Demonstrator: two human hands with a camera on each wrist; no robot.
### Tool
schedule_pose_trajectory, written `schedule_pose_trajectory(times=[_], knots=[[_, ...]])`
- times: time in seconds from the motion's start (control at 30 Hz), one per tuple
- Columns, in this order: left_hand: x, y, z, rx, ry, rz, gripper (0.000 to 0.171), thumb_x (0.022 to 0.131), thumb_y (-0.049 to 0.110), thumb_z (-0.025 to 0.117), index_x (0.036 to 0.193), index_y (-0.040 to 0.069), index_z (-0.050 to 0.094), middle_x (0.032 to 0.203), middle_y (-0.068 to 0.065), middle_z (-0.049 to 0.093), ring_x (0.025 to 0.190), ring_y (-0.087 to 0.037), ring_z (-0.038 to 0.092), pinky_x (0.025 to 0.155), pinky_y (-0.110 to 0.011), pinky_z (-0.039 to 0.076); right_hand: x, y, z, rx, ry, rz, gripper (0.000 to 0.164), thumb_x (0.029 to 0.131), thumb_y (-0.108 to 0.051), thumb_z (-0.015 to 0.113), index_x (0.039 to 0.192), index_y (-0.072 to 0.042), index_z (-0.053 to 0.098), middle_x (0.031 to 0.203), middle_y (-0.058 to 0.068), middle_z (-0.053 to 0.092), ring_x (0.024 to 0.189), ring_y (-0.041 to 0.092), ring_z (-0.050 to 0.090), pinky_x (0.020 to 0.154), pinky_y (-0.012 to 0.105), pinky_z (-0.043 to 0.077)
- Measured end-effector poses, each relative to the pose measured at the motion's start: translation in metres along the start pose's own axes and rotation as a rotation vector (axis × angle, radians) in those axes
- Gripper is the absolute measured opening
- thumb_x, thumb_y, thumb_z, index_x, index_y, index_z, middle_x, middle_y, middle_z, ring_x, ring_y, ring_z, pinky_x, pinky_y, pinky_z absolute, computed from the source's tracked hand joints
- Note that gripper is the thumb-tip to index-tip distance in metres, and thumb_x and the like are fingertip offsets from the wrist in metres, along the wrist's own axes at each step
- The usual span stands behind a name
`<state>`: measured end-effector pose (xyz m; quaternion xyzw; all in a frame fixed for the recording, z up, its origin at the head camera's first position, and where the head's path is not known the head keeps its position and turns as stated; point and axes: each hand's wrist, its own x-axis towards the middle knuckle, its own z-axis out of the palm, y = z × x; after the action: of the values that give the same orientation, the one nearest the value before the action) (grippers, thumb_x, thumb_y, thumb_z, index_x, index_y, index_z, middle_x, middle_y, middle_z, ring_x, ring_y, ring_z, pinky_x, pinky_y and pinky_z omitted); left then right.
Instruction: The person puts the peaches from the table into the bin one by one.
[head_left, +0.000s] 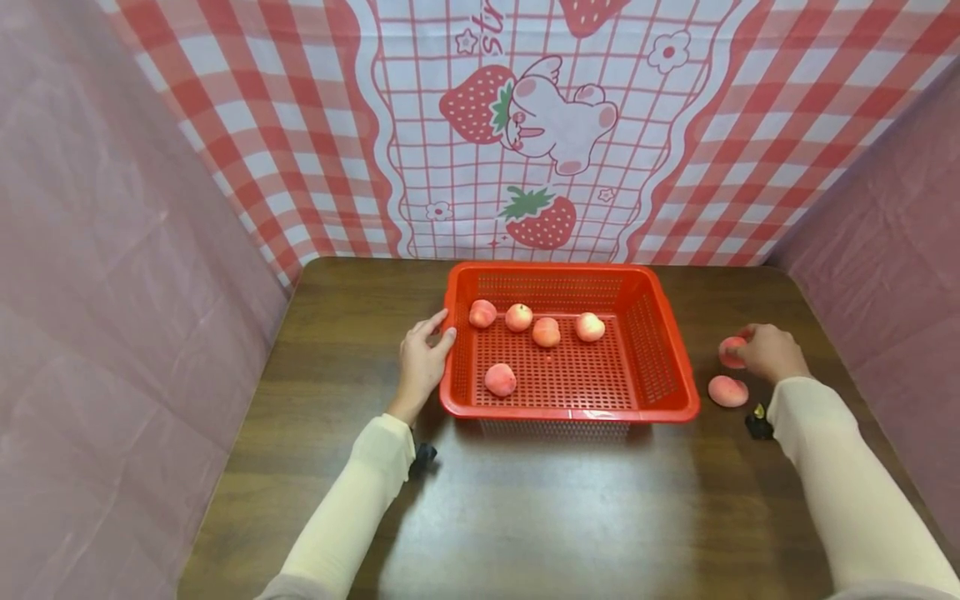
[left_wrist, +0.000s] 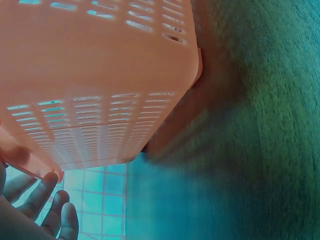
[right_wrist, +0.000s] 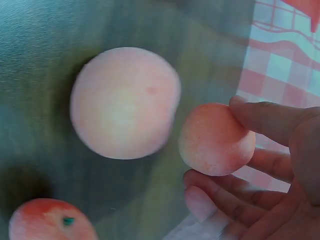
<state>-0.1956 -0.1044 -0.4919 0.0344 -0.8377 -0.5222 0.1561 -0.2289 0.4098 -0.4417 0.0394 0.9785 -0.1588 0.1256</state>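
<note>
Two cream sleeves reach over the desk (head_left: 547,517) from the near side, the left one (head_left: 337,517) and the right one (head_left: 847,492), with a small black device (head_left: 424,454) at the left wrist and another (head_left: 759,425) at the right. The left hand (head_left: 422,358) rests against the left rim of a red basket (head_left: 573,414), its thumb and forefinger touching it; the left wrist view shows its other fingers loosely extended and spread beside the rim. The basket stands toward the far edge of the desk, about midway between the far corners, with slotted walls and five peaches inside: four strung along its back half and one, a pinker peach (head_left: 500,380), near its front left corner. Between the basket and the desk's right edge, the right hand (head_left: 772,354) holds a small peach (head_left: 732,352) pinched between thumb and fingers. Just on the near side of it, a second peach (head_left: 727,392) lies on the desk. The right wrist view also shows a redder fruit (right_wrist: 47,225) with a green spot, cut off by the lower border. Behind the desk's far edge hangs a checked cloth (head_left: 540,125) printed with strawberries and a cartoon animal; pink drapes flank both sides.
</note>
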Motion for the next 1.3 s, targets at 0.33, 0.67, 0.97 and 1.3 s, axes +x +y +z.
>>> schedule_pose_trajectory(times=[0.33,0.67,0.97,1.3], knots=[[0.000,0.001,0.000,-0.007,-0.003,-0.013,0.036,0.090,0.016,0.068,0.125,0.009,0.067,0.109,-0.019,0.068,0.091,-0.034,0.069,0.085,-0.045,0.057,-0.007,-0.018,-0.020,0.007,0.086,-0.034,0.054,0.090,-0.030,0.062,0.123,0.011,0.051,0.111,0.037,0.058,0.092,0.050,0.054,0.075,0.056,0.045],[0.000,0.001,0.001,-0.013,0.005,-0.010,0.036,0.090,0.017,0.069,0.124,0.009,0.068,0.107,-0.018,0.069,0.091,-0.033,0.070,0.086,-0.044,0.056,-0.011,-0.029,-0.030,0.000,0.107,-0.050,0.058,0.092,-0.032,0.062,0.127,0.012,0.048,0.113,0.037,0.057,0.093,0.047,0.053,0.077,0.056,0.044],[-0.001,0.001,0.000,-0.006,-0.001,-0.022,0.036,0.090,0.020,0.068,0.125,0.010,0.067,0.109,-0.017,0.069,0.091,-0.032,0.069,0.087,-0.044,0.055,-0.013,-0.041,-0.033,0.018,0.119,-0.079,0.055,0.092,-0.031,0.062,0.126,0.011,0.050,0.109,0.035,0.059,0.091,0.044,0.053,0.075,0.053,0.044],[0.000,-0.001,0.000,-0.031,-0.003,-0.032,0.035,0.090,0.019,0.068,0.125,0.011,0.067,0.111,-0.017,0.070,0.095,-0.031,0.069,0.087,-0.043,0.056,-0.012,-0.045,-0.020,0.040,0.081,-0.106,0.055,0.092,-0.029,0.060,0.128,0.012,0.049,0.111,0.035,0.059,0.096,0.045,0.055,0.079,0.057,0.044]])
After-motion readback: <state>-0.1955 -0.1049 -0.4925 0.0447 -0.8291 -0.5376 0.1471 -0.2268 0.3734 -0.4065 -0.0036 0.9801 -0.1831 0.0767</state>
